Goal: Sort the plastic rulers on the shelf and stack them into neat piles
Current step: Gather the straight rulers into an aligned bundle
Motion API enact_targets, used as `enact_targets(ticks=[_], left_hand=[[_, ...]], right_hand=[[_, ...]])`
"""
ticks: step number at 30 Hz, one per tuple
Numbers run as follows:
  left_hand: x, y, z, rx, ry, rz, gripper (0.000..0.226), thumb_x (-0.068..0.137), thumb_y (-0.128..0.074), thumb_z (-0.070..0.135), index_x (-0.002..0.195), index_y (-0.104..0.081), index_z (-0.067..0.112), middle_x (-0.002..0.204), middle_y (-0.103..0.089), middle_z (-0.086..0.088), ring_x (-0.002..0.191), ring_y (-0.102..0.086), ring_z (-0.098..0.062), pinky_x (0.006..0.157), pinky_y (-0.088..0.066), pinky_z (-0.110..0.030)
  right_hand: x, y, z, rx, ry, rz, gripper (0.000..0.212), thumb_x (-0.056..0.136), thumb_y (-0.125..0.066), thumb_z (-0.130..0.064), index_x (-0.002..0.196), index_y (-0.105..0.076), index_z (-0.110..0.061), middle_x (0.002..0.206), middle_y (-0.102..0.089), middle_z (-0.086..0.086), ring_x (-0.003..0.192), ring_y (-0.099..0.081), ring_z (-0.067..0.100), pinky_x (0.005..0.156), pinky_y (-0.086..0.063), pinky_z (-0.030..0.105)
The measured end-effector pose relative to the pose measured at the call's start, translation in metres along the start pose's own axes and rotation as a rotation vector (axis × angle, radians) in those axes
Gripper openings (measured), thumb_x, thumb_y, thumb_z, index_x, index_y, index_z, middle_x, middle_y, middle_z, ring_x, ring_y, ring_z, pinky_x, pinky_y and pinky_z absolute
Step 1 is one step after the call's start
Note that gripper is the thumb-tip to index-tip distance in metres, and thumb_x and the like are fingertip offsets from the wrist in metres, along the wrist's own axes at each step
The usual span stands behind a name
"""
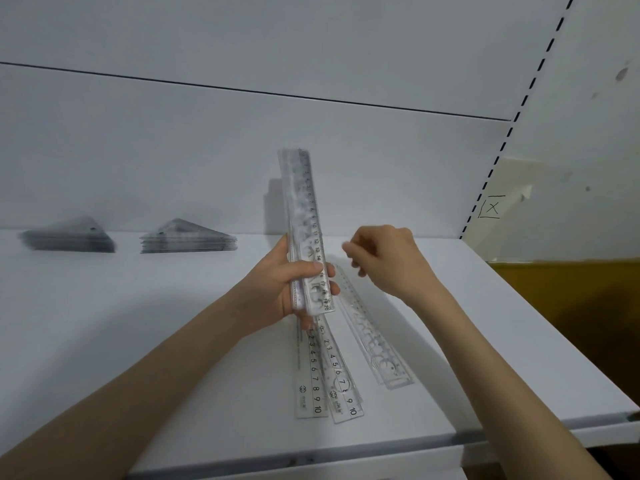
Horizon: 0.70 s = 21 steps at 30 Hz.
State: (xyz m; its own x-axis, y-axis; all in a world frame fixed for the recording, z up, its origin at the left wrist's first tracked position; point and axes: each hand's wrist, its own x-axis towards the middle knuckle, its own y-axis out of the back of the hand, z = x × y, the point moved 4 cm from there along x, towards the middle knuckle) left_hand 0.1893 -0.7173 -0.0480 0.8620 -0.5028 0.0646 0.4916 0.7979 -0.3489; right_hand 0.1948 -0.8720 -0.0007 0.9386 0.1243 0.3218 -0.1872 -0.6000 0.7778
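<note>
From my end I read the job as past halfway. Two neat piles of clear triangular plastic set squares, one at the far left (69,237) and one beside it (187,239), already sit near the back of the white shelf (138,323), well apart from the work in front. The left hand (287,289) grips a bundle of clear straight plastic rulers (306,220) by its lower end, thumb across the front, and the bundle stands nearly upright above the shelf. The right hand (384,261) hovers just beside it with fingers loosely curled; I see nothing in it, though the fingertips are blurred. What is left, I judge, is the loose lot lying on the shelf below the hands: a few clear numbered rulers (313,375) fanned over one another near the front edge, and a short heap of clear stencil rulers (379,348) angled to their right. Those want gathering, squaring and laying down as piles. Nothing blocks the way. A brown cardboard surface (571,306) lies off the shelf's right edge, and a paper marked with a boxed X (491,206) hangs on the wall.
</note>
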Motion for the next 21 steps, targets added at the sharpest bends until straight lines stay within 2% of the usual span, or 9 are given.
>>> enact_targets(ticks=[2, 5, 8, 10, 12, 15, 16, 19, 21], left_hand=[[0.001, 0.002, 0.001, -0.020, -0.012, 0.014, 0.057, 0.076, -0.059, 0.007, 0.128, -0.040, 0.021, 0.084, -0.065, -0.009, 0.075, -0.067, -0.029, 0.036, -0.046, -0.030], [0.002, 0.004, 0.001, -0.027, -0.022, 0.035, 0.057, 0.076, -0.059, 0.007, 0.128, -0.040, 0.022, 0.084, -0.065, -0.009, 0.075, -0.066, -0.029, 0.036, -0.046, -0.030], [0.001, 0.003, 0.000, -0.022, -0.020, 0.035, 0.056, 0.076, -0.059, 0.007, 0.127, -0.041, 0.022, 0.084, -0.065, -0.009, 0.075, -0.066, -0.028, 0.036, -0.045, -0.029], [0.001, 0.002, 0.000, -0.019, -0.014, 0.033, 0.056, 0.076, -0.059, 0.007, 0.127, -0.040, 0.021, 0.084, -0.065, -0.008, 0.075, -0.066, -0.028, 0.036, -0.045, -0.029], [0.000, 0.002, -0.001, -0.020, -0.006, 0.028, 0.057, 0.076, -0.060, 0.008, 0.128, -0.040, 0.022, 0.084, -0.065, -0.009, 0.075, -0.066, -0.029, 0.037, -0.046, -0.029], [0.000, 0.002, -0.001, -0.019, -0.003, 0.026, 0.057, 0.076, -0.060, 0.008, 0.128, -0.040, 0.022, 0.085, -0.065, -0.009, 0.076, -0.066, -0.029, 0.037, -0.046, -0.029], [0.000, 0.003, 0.000, -0.022, -0.003, 0.026, 0.058, 0.076, -0.060, 0.008, 0.128, -0.040, 0.022, 0.085, -0.065, -0.009, 0.076, -0.066, -0.029, 0.037, -0.046, -0.030], [-0.001, 0.003, 0.000, -0.032, -0.004, 0.026, 0.058, 0.076, -0.060, 0.007, 0.128, -0.040, 0.023, 0.084, -0.066, -0.008, 0.076, -0.066, -0.029, 0.037, -0.045, -0.030], [-0.001, 0.003, 0.000, -0.034, -0.006, 0.018, 0.057, 0.076, -0.060, 0.007, 0.128, -0.040, 0.023, 0.085, -0.065, -0.008, 0.077, -0.066, -0.029, 0.037, -0.046, -0.030]], right_hand=[[-0.008, -0.004, 0.011, -0.226, -0.116, -0.154, 0.038, 0.087, -0.064, -0.041, 0.068, -0.058, -0.009, 0.071, -0.062, 0.006, 0.067, -0.060, 0.022, 0.059, -0.048, 0.031], [-0.028, -0.013, 0.010, -0.475, -0.217, -0.323, 0.062, 0.071, -0.074, -0.056, 0.057, -0.030, -0.015, 0.063, -0.034, 0.000, 0.054, -0.033, 0.018, 0.046, -0.022, 0.028], [-0.035, -0.018, 0.004, -0.510, -0.220, -0.320, 0.057, 0.068, -0.078, -0.039, 0.058, -0.026, -0.016, 0.065, -0.029, 0.000, 0.066, -0.035, 0.024, 0.045, -0.020, 0.026], [-0.033, -0.019, 0.004, -0.466, -0.244, -0.321, 0.049, 0.066, -0.077, -0.027, 0.058, -0.030, -0.015, 0.065, -0.031, 0.001, 0.066, -0.035, 0.024, 0.045, -0.021, 0.025], [-0.031, -0.021, 0.007, -0.400, -0.277, -0.368, 0.041, 0.067, -0.079, -0.028, 0.060, -0.040, -0.014, 0.066, -0.041, 0.002, 0.066, -0.043, 0.024, 0.048, -0.030, 0.024], [-0.028, -0.021, 0.017, -0.263, -0.318, -0.429, 0.030, 0.069, -0.081, -0.033, 0.084, -0.064, -0.013, 0.084, -0.062, 0.000, 0.084, -0.060, 0.019, 0.069, -0.049, 0.027], [-0.027, -0.019, 0.021, -0.171, -0.338, -0.421, 0.027, 0.070, -0.082, -0.031, 0.085, -0.067, -0.014, 0.082, -0.065, -0.001, 0.081, -0.061, 0.014, 0.069, -0.048, 0.025], [-0.026, -0.011, 0.029, 0.095, -0.366, -0.346, 0.018, 0.078, -0.077, -0.027, 0.069, -0.067, -0.015, 0.061, -0.067, -0.002, 0.051, -0.054, 0.003, 0.051, -0.041, 0.015], [-0.026, -0.002, 0.032, 0.340, -0.352, -0.223, 0.018, 0.086, -0.070, -0.023, 0.072, -0.068, -0.010, 0.061, -0.068, 0.001, 0.049, -0.055, 0.005, 0.050, -0.041, 0.016]])
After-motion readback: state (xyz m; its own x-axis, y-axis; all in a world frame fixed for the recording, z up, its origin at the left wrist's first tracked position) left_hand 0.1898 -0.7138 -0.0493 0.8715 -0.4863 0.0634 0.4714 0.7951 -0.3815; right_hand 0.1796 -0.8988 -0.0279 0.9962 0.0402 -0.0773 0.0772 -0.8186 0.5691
